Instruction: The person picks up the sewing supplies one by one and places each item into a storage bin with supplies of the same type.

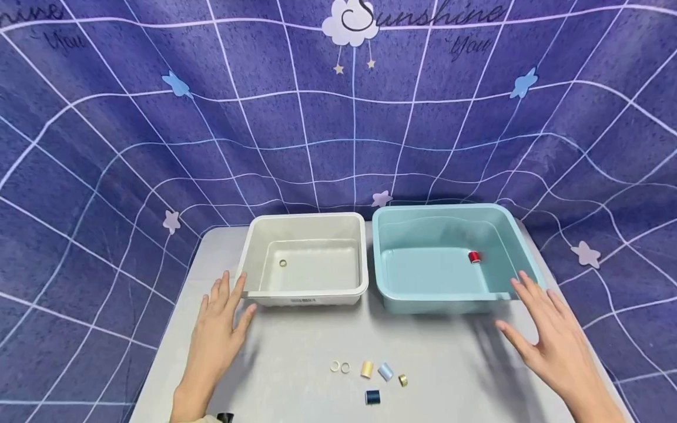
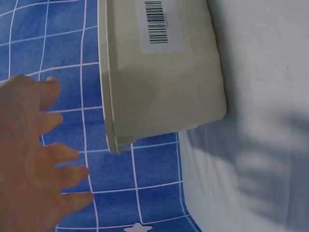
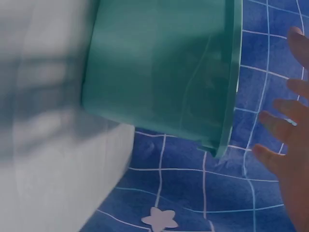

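"What's the pose?"

"The left hand (image 1: 215, 338) and right hand (image 1: 554, 343) hover apart above the smooth, pale counter (image 1: 296, 341), fingers (image 1: 224, 286) spread, nearly straight, both holding nothing."

"Between them?"

"Cylindrical thread spools (image 1: 367, 369) and round, shiny rings (image 1: 403, 380), loosely clustered."

"Farther off?"

"The white tub (image 1: 307, 292), rounded plastic, near the left hand, a small ring (image 1: 282, 259) inside; beside it the blue tub (image 1: 444, 297), equally smooth, near the right hand, a red spool (image 1: 474, 257) inside. Behind hangs rippled, grid-printed fabric (image 1: 328, 117)."
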